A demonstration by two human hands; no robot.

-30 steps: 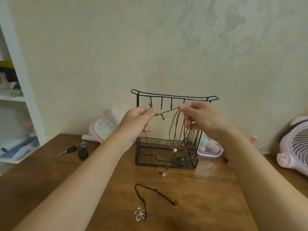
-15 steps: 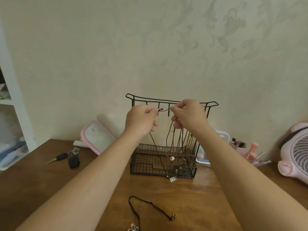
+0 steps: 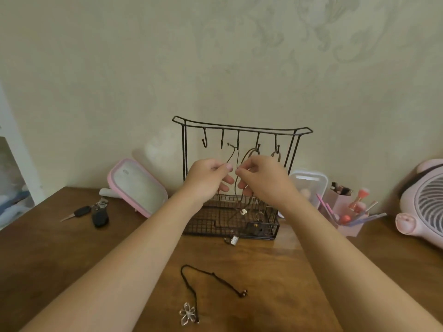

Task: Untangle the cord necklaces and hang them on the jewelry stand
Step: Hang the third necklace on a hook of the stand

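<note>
Cord necklace (image 3: 237, 158), centre frame: light, limp, snag-prone. Your left hand (image 3: 208, 179) and right hand (image 3: 265, 179) pinch its strands; grip near the hook (image 3: 238, 140).

Both bare forearms reach forward from the lower corners and converge, wrists raised, so that the left hand (image 3: 206, 179) and the right hand (image 3: 265, 182) sit side by side, fingertips just apart. Each of the hands pinches a strand of brown cord (image 3: 230, 156) between thumb and forefinger tip. The remaining fingers curl loosely beneath the palms.
</note>
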